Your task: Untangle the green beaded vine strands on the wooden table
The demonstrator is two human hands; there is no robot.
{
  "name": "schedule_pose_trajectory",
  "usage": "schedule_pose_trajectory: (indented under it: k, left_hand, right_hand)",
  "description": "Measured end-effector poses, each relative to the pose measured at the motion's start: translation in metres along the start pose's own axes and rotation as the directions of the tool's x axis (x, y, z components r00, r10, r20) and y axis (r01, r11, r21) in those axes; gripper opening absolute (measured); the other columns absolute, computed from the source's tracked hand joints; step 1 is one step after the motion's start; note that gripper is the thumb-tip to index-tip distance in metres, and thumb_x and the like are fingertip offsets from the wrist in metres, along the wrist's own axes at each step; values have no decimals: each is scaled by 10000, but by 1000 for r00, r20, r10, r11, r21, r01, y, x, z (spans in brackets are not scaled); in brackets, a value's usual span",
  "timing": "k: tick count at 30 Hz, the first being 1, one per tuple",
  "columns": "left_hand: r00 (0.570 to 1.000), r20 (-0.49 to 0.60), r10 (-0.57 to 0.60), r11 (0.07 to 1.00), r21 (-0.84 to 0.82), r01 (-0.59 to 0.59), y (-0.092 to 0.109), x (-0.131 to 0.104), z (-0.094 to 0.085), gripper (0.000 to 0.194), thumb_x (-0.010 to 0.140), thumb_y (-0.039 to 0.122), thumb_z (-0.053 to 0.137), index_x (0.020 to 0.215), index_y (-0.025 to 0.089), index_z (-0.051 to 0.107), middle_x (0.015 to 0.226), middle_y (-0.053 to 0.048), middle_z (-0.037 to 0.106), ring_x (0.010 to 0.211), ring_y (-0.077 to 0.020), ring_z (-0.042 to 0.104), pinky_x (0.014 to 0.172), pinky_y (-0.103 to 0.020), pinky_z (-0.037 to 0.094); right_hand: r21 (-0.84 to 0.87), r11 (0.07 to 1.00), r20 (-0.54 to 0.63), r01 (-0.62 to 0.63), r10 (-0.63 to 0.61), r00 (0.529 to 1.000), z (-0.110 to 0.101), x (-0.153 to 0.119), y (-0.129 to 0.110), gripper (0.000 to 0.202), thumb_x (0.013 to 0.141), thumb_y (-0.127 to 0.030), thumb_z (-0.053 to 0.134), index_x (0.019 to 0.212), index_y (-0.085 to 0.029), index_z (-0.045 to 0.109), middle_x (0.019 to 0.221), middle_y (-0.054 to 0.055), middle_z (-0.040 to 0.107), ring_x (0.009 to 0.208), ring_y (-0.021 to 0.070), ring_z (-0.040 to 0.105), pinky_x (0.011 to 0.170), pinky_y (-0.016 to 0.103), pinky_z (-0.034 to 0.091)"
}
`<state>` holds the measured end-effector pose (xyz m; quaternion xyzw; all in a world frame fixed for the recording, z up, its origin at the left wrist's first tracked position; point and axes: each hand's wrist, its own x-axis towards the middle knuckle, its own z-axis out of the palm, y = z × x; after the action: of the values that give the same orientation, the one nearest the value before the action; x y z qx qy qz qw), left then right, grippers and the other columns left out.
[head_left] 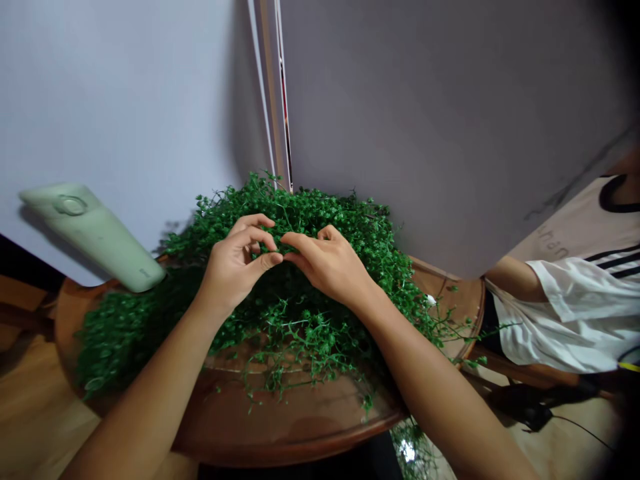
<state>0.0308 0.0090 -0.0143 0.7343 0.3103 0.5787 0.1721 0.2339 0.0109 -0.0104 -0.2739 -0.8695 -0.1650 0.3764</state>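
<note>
Green sprigs (pixel 300 293) heap unsorted around the fingers, left hand (pixel 235 267) and right hand (pixel 333 267) pinching one strand together above the wooden surface (pixel 280 427).

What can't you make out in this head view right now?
- Sprig between the left hand and right hand: hidden by fingertips and the greenery.
- Table top: mostly covered by greenery.
- Other person: cut off by the right edge and the grey board.
- Pale green device: blurred.
</note>
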Motion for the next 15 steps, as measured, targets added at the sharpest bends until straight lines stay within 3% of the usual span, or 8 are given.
schedule_pose_trajectory:
  k: [4, 7, 11, 15]
  left_hand:
    - [993, 83, -83, 991, -96, 91, -1, 0, -1, 373, 787, 538, 825, 769, 202, 663, 1254, -114, 611, 1069, -243, 604, 750, -312, 517]
    - [989, 123, -87, 988, -113, 101, 0, -1, 0, 400, 823, 574, 776, 761, 199, 651, 1260, -129, 602, 1140, -278, 587, 746, -322, 524]
    - [992, 110, -61, 995, -78, 70, 0, -1, 1, 390, 846, 572, 753, 766, 203, 655, 1190, -122, 618, 1107, -278, 583, 723, -320, 513]
    - [995, 97, -18, 1000, -8, 19, 1, -1, 1, 376, 878, 562, 723, 798, 201, 657, 1183, -103, 611, 968, -219, 584, 693, -298, 478]
  right_hand:
    - [-46, 996, 43, 77, -75, 996, -2, -3, 2, 231, 1108, -217, 414, 1279, -206, 569, 780, -19, 709, 601, 147, 433, 759, 336, 298]
    - [-28, 996, 78, 89, -87, 993, -4, -4, 3, 247, 1098, -164, 387, 1229, -204, 593, 780, -20, 706, 607, 141, 441, 756, 331, 304]
    - [11, 995, 53, 100, -100, 994, -5, -1, 2, 275, 1120, -222, 353, 1129, -186, 625, 750, -23, 691, 586, 135, 404, 736, 320, 304]
    - [-9, 996, 17, 92, -92, 996, -5, 1, 0, 359, 1120, -296, 360, 927, -173, 637, 622, -33, 581, 564, 141, 312, 715, 311, 292]
